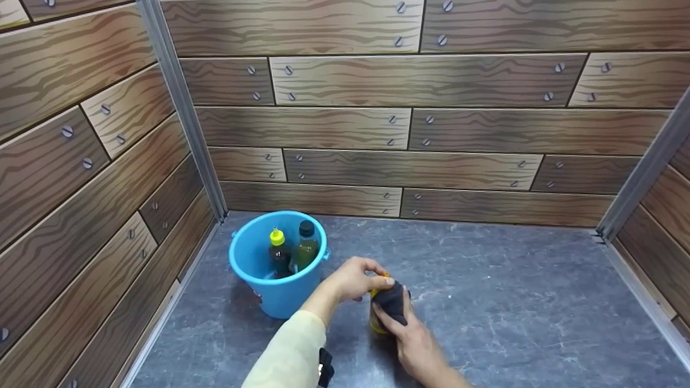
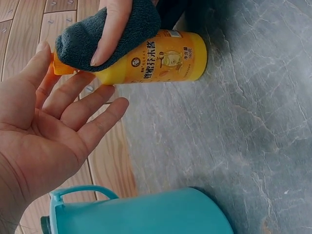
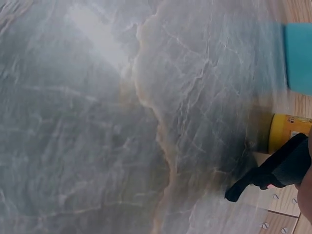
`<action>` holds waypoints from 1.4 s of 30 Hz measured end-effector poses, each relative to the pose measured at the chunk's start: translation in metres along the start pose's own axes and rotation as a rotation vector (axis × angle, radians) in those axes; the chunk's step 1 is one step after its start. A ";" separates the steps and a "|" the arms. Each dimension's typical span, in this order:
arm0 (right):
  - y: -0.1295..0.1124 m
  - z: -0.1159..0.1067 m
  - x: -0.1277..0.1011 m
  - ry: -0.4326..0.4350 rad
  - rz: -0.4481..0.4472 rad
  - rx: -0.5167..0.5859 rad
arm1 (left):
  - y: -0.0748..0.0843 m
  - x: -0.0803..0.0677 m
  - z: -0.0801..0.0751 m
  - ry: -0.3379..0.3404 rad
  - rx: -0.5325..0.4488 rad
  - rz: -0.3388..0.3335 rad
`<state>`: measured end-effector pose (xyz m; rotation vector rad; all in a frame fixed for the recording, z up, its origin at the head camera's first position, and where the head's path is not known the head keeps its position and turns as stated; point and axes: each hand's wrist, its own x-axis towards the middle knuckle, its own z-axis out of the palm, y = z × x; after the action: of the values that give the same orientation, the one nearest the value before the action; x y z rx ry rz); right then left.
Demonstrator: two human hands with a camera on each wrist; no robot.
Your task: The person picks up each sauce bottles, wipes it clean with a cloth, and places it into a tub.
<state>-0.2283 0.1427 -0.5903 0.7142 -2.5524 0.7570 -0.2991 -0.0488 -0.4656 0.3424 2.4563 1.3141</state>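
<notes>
A yellow squeeze bottle (image 2: pixel 170 61) with an orange cap (image 2: pixel 63 68) stands upright on the grey surface between both hands. My left hand (image 1: pixel 352 280) pinches the cap with thumb and index finger, its other fingers spread loosely beside the bottle's neck. From the near right side, my right hand (image 1: pixel 417 342) grips a dark cloth (image 2: pixel 84 43) and holds it against the bottle's upper part. The cloth covers the shoulder and some of the side. In the right wrist view a dark end of the cloth (image 3: pixel 243 183) hangs down past the bottle.
A blue bucket (image 1: pixel 285 296) stands left of the hands. Inside are a dark bottle with a yellow cap (image 1: pixel 279 258) and a greenish bottle with a black cap (image 1: pixel 307 251). Wood-patterned walls (image 1: pixel 341 82) border the grey floor surface (image 1: pixel 515 308) at the back and sides.
</notes>
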 end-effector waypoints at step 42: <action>0.018 0.004 -0.017 -0.308 -0.032 -0.101 | 0.000 -0.001 0.002 0.021 -0.001 -0.008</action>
<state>-0.2258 0.1598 -0.6090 0.8961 -2.8213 0.5374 -0.2973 -0.0473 -0.4661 0.3197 2.4718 1.3227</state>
